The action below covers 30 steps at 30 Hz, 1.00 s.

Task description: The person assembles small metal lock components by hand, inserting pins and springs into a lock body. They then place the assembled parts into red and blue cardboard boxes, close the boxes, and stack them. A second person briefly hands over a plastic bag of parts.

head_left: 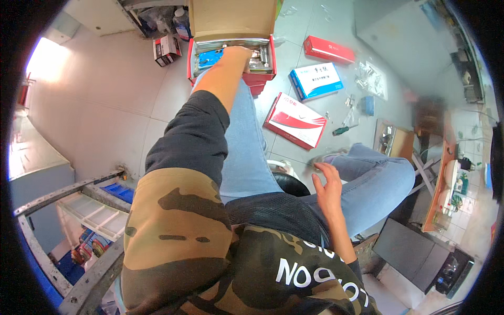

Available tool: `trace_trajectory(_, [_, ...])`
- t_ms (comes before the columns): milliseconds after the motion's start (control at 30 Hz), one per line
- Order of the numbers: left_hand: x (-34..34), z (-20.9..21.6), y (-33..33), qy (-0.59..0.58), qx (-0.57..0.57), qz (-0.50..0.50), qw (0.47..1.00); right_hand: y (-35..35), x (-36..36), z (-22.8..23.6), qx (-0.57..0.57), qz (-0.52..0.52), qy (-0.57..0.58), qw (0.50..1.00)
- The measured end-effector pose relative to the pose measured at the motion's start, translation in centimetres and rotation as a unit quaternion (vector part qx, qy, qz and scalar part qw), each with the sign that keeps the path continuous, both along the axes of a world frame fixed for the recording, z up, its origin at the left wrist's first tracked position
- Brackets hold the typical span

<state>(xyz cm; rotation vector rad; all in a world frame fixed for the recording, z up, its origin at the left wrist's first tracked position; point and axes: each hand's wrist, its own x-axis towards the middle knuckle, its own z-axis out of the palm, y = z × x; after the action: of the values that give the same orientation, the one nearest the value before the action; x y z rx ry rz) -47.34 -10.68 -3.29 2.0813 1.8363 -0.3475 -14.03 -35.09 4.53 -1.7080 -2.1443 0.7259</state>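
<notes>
My left hand (237, 56) reaches down into an open red cardboard box (191, 65) at the far middle. Inside it, a blue packet (209, 59) lies left of the hand, and shiny metal hardware (259, 58) shows on the right. The back of that hand faces up, and its fingers are mostly hidden, so any grip cannot be made out. The box's brown lid (231, 18) stands raised behind it. My right hand (329, 190) is held over my right thigh, holding nothing, its fingers apart.
Right of the open box lie a red box (329, 50), a blue and white box (316, 81) and a red and white box (295, 121). A green-handled screwdriver (342, 130) and small bagged parts (371, 80) rest on the floor. A metal frame (79, 191) stands at left.
</notes>
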Motion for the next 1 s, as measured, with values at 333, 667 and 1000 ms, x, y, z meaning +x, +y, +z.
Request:
trace_trajectory(333, [-0.7, -1.0, -0.7, -0.049, -0.055, -0.036, 0.997, 1.4, 2.7, -4.3, -0.036, -0.004, 0.076, 0.996])
trace_trajectory(667, [2.2, -0.8, -8.4, 0.02, 0.01, 0.104, 0.994, 3.8, 2.5, -5.8, -0.004, 0.066, 0.186, 0.98])
trace_trajectory(1000, [-4.7, -2.4, -4.9, -0.063, 0.086, 0.197, 0.975, 5.0, 0.1, -6.9, -0.081, 0.082, 0.14, 0.983])
